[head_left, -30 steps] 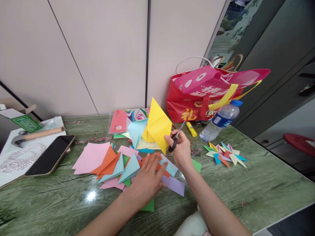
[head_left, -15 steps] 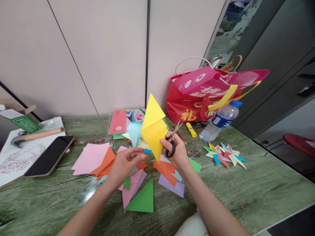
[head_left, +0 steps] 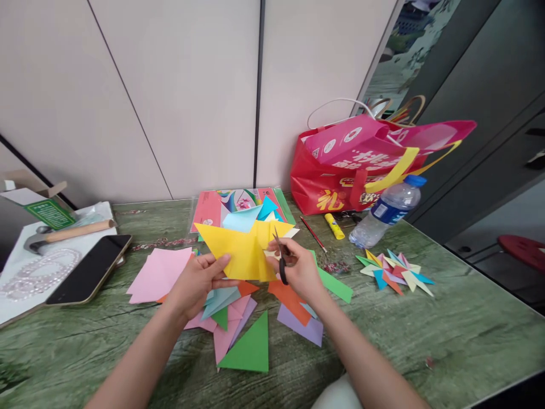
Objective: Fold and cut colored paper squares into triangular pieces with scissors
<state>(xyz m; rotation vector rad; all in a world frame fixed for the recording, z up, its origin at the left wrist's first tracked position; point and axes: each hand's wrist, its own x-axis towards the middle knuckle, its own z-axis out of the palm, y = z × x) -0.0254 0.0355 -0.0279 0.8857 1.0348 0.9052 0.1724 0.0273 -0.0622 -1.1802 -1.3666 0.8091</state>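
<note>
A creased yellow paper [head_left: 238,250] is stretched between my two hands above the table. My left hand [head_left: 200,281] pinches its lower left part, thumb in front. My right hand [head_left: 298,267] grips its right side and also holds black-handled scissors [head_left: 281,262], whose blades point up over the paper. Light blue papers [head_left: 242,218] show just behind it. Beneath lie an orange piece [head_left: 292,300], a purple piece [head_left: 301,325], a green triangle [head_left: 249,347] and overlapping pink pieces [head_left: 223,339].
Pink sheets [head_left: 159,274], a phone [head_left: 90,270] and a hammer [head_left: 70,233] lie left. Right are a red bag [head_left: 327,176], a bottle [head_left: 385,213], a glue stick [head_left: 334,226], a pencil [head_left: 314,233] and folded paper stars [head_left: 395,271].
The yellow paper has come down and turned from upright to sideways, its folds opened wider. My left hand has taken hold of it; my right hand still has the scissors.
</note>
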